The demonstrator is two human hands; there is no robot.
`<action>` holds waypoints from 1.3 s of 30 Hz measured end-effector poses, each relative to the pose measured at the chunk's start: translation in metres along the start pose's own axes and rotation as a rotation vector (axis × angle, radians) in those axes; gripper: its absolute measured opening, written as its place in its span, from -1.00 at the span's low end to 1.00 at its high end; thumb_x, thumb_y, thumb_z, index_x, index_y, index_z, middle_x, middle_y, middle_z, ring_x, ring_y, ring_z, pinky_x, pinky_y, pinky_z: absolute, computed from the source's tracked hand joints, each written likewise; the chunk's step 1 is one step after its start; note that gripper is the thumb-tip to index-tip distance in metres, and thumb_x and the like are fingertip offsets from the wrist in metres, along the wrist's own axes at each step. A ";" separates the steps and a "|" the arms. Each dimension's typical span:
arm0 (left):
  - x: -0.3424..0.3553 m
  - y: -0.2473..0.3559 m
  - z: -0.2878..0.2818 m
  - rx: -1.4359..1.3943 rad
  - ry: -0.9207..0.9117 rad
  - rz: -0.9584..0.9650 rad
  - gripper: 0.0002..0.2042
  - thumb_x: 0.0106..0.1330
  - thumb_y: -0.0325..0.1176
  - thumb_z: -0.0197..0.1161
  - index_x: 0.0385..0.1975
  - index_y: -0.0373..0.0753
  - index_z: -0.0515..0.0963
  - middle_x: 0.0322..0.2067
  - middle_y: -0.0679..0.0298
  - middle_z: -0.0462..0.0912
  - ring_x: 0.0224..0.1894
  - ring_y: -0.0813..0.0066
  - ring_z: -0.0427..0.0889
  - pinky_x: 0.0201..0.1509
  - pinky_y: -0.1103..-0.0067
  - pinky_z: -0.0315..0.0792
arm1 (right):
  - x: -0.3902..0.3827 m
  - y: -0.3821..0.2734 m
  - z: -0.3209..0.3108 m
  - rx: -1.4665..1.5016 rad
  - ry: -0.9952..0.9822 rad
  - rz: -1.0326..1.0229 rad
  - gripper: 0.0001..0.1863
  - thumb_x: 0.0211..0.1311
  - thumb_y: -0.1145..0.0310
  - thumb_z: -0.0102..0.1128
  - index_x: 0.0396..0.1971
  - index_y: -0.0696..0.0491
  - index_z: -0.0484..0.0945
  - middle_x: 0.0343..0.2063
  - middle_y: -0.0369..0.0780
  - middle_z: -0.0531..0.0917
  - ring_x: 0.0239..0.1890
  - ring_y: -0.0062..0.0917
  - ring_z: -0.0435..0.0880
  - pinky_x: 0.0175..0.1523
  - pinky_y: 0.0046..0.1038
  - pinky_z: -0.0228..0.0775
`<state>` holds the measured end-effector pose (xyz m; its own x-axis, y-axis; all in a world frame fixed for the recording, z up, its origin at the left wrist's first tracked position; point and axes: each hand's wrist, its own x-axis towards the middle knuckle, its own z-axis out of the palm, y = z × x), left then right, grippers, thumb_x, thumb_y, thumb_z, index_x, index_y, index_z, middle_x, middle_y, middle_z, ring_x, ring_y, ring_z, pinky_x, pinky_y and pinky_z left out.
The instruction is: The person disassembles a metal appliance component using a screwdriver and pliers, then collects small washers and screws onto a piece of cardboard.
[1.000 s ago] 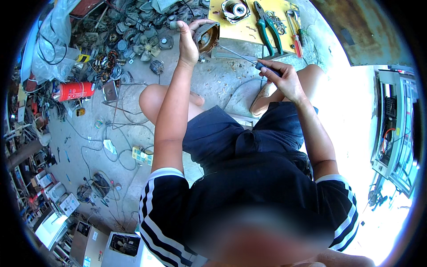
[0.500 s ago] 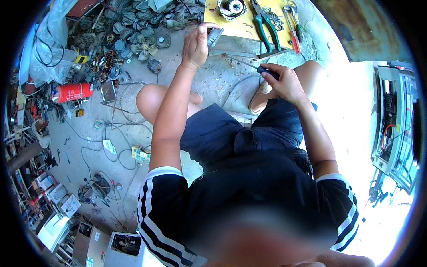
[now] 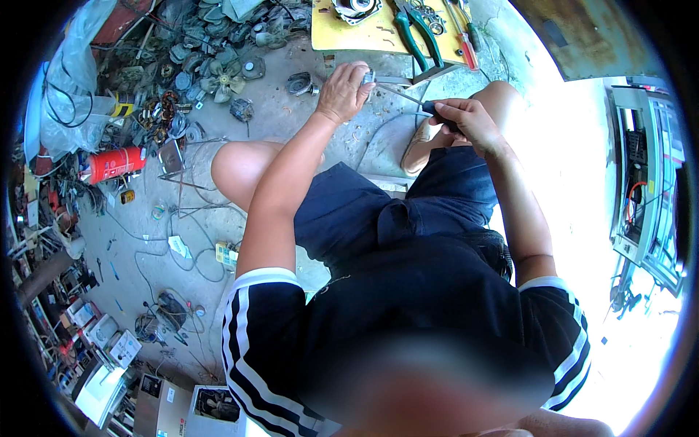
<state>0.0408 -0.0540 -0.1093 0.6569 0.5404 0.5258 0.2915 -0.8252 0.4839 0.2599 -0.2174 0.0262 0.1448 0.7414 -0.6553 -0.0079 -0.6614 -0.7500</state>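
Observation:
My left hand [image 3: 344, 95] is wrapped round a grey metal part [image 3: 368, 77], mostly hidden by the fingers. My right hand [image 3: 466, 125] grips a screwdriver by its dark handle [image 3: 435, 110]; its thin shaft points left toward that part, and whether the tip touches it cannot be made out. Just beyond, on a yellow board [image 3: 349, 42], lie green-handled pliers [image 3: 406, 44], a motor housing [image 3: 357, 9], small rings [image 3: 435, 25] and a red-handled tool [image 3: 470, 57].
Piled metal motor parts [image 3: 211, 51], plastic sheeting [image 3: 69, 116], a red cylinder [image 3: 116, 164] and cables [image 3: 171, 218] lie leftward. Boxes [image 3: 149, 408] stand at the lower left. A rusty panel [image 3: 590, 44] and a metal frame [image 3: 641, 189] are at right.
My left hand has moved down and right with the part, whose hollow inside has turned out of sight. My right hand has shifted slightly, still gripping the screwdriver.

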 end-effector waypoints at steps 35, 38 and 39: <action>-0.002 -0.011 -0.015 -1.494 -0.058 -1.331 -0.13 0.43 0.26 -0.64 0.14 -0.50 0.35 -0.01 -0.13 0.57 0.04 -0.04 0.60 0.15 0.17 0.51 | -0.032 0.006 0.036 -0.740 0.292 -0.590 -0.63 0.19 0.25 0.20 0.03 -0.11 0.61 -0.26 -0.13 0.71 -0.25 -0.28 0.71 -0.09 -0.35 0.53; -0.006 -0.020 -0.011 -1.487 -0.054 -1.281 -0.14 0.42 0.28 -0.64 0.12 -0.43 0.38 -0.03 -0.09 0.59 0.03 0.03 0.61 0.15 0.20 0.52 | -0.035 -0.003 0.038 -0.836 0.233 -0.645 -0.65 0.19 0.27 0.19 0.01 -0.12 0.62 -0.23 -0.13 0.70 -0.24 -0.26 0.71 -0.09 -0.32 0.53; -0.010 -0.024 -0.008 -1.494 -0.055 -1.256 -0.15 0.42 0.28 -0.64 0.11 -0.40 0.40 -0.05 -0.07 0.60 0.02 0.06 0.62 0.15 0.22 0.52 | -0.035 -0.004 0.039 -0.881 0.234 -0.624 -0.65 0.20 0.27 0.19 0.01 -0.12 0.62 -0.22 -0.12 0.70 -0.23 -0.25 0.70 -0.08 -0.31 0.52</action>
<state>0.0214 -0.0379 -0.1204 0.6058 0.5854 -0.5388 -0.1732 0.7580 0.6288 0.2159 -0.2359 0.0485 0.0626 0.9948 -0.0808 0.8258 -0.0971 -0.5555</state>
